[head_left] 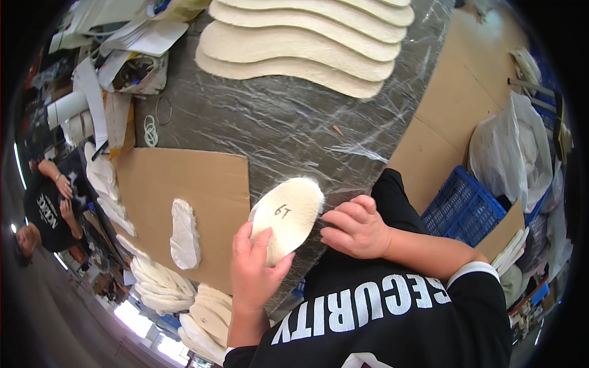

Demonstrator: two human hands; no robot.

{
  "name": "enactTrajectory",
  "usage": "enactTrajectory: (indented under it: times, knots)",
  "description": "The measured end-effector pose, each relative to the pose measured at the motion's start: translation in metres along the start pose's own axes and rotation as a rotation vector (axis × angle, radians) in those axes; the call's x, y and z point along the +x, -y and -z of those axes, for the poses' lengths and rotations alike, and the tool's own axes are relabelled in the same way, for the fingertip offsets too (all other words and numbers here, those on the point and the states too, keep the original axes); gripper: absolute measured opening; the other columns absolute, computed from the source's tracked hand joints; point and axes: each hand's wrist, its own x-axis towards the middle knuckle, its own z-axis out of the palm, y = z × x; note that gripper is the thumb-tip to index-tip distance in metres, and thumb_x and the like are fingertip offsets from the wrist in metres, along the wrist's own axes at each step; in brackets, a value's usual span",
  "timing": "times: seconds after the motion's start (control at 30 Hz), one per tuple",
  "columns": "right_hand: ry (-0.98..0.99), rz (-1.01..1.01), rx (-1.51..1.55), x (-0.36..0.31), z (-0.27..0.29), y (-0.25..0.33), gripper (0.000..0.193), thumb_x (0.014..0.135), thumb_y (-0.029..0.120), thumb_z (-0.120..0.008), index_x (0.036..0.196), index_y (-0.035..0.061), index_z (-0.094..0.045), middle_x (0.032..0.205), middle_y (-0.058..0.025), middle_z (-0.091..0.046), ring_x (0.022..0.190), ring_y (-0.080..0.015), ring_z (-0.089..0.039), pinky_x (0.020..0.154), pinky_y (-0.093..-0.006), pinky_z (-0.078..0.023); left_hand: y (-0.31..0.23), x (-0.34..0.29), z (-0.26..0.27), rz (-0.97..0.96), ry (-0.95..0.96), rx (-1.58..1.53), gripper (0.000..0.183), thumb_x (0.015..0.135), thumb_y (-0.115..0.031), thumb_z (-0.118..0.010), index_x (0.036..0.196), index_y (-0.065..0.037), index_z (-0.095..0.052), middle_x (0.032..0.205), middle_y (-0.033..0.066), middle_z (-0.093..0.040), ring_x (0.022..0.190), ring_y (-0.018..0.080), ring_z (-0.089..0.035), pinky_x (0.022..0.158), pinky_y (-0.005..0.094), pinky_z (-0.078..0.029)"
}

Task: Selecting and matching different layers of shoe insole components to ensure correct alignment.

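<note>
A cream insole (300, 202) with a fuzzy rim and a handwritten mark is held up over the table's near edge. My left hand (257, 270) grips its lower end, fingertips on the marked face and thumb at the side. Just off its right edge is my right hand (356, 230), fingers curled closed; whatever they may hold is too small to make out. To the left, a fluffy white insole (184, 236) lies on a cardboard sheet (215, 175). Several cream insoles (294, 46) overlap in a row at the far side of the table.
Piles of insoles (156, 285) sit at the lower left. Rubber bands (150, 132) lie on the plastic-covered table (276, 122). A blue crate (463, 205) and a clear plastic bag (512, 144) stand at right. Another person (52, 202) is at far left.
</note>
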Motion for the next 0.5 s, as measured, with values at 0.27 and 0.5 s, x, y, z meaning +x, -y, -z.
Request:
enactTrajectory:
  times: [0.27, 0.5]
  knots:
    - [-0.082, 0.04, 0.195, 0.038, 0.011, -0.008, 0.034, 0.076, 0.033, -0.073, 0.103, 0.0143, -0.064, 0.121, -0.0109, -0.06, 0.11, -0.0286, -0.055, 0.096, -0.0502, -0.038, -0.003, 0.003, 0.007, 0.047, 0.049, -0.081, 0.058, 0.06, -0.02, -0.086, 0.111, -0.004, -0.062, 0.121, 0.0189, -0.052, 0.104, 0.0371, -0.058, 0.083, 0.0434, -0.051]
    - [0.247, 0.348, 0.386, 0.02, -0.009, 0.023, 0.019, 0.08, 0.018, -0.064, 0.097, 0.0094, -0.067, 0.111, -0.0043, -0.065, 0.108, -0.0205, -0.058, 0.094, -0.0402, -0.043, 0.005, 0.012, 0.007, 0.076, 0.089, -0.24, 0.059, 0.061, -0.02, -0.085, 0.112, -0.004, -0.06, 0.121, 0.0188, -0.052, 0.103, 0.0371, -0.059, 0.083, 0.0429, -0.052]
